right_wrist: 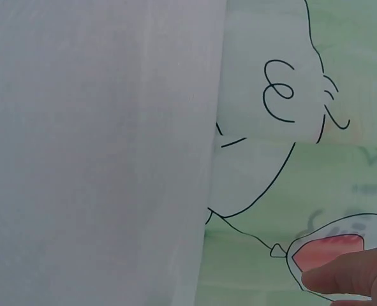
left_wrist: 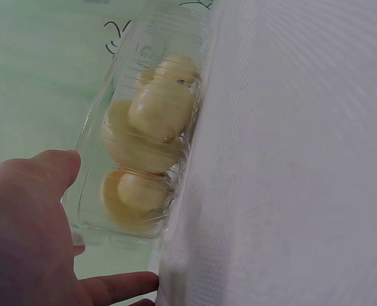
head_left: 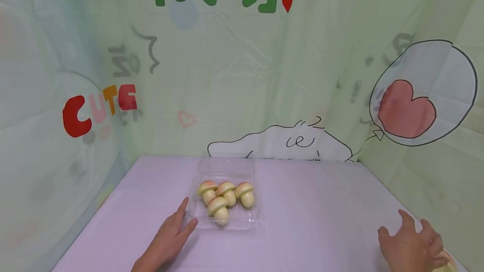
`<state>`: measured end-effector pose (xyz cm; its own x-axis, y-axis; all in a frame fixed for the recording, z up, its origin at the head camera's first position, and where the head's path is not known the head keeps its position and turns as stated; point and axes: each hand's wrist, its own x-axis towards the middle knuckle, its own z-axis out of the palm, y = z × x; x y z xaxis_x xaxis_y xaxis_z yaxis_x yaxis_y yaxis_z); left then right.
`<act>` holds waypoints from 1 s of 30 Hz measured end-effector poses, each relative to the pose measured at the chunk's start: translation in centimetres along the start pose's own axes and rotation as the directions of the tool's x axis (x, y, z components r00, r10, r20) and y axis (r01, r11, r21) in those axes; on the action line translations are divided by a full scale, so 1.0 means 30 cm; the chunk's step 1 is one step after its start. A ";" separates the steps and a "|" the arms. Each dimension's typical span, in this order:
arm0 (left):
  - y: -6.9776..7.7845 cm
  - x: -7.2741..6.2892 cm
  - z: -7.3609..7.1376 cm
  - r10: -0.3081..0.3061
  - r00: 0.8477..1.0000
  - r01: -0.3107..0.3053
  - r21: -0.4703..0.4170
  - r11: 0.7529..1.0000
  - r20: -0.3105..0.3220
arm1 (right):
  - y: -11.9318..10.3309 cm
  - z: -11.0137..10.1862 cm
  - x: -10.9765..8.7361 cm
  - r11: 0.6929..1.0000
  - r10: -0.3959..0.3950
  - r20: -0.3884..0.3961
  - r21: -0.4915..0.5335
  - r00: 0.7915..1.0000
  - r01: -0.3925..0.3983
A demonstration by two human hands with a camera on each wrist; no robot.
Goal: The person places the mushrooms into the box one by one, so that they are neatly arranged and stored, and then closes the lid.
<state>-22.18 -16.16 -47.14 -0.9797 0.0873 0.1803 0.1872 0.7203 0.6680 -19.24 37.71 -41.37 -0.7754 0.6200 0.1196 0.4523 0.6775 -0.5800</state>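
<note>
Several cream mushroom-shaped pieces [head_left: 226,190] with pink-tinged caps lie in a clear plastic clamshell box [head_left: 242,221], its lid standing open at the back. Beside the box's left side is my left hand [head_left: 166,238], fingers extended and thumb at the near left corner. In the left wrist view, the thumb of the left hand [left_wrist: 29,217] lies against the box edge [left_wrist: 86,210]. At the far right, my right hand [head_left: 410,240] has its fingers spread and bent. A pale yellow rounded piece [head_left: 448,262] shows partly beyond its little finger; the hand hides the rest.
A pale table [head_left: 310,213] carries the box. Printed curtains [head_left: 242,74] enclose it at the back and both sides, the right one close to my right hand.
</note>
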 end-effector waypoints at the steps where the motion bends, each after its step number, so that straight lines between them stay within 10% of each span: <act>1: 0.000 0.000 0.000 -0.001 1.000 0.001 -0.001 1.000 0.000 | 0.010 -0.001 0.007 1.000 0.020 0.005 -0.006 1.000 -0.020; 15: 0.011 -0.008 -0.011 -0.007 1.000 0.007 -0.005 1.000 -0.001 | 0.094 0.013 0.058 0.961 0.221 0.073 -0.184 0.973 -0.204; 30: 0.007 -0.002 -0.003 0.002 1.000 -0.002 -0.014 1.000 -0.009 | 0.151 -0.001 0.078 0.956 0.185 0.016 -0.234 0.983 -0.177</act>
<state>-22.09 -16.08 -46.95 -0.9786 0.0824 0.1883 0.1902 0.7106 0.6774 -18.99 42.23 -43.70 -0.6851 0.7284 -0.0030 0.6726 0.6310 -0.3867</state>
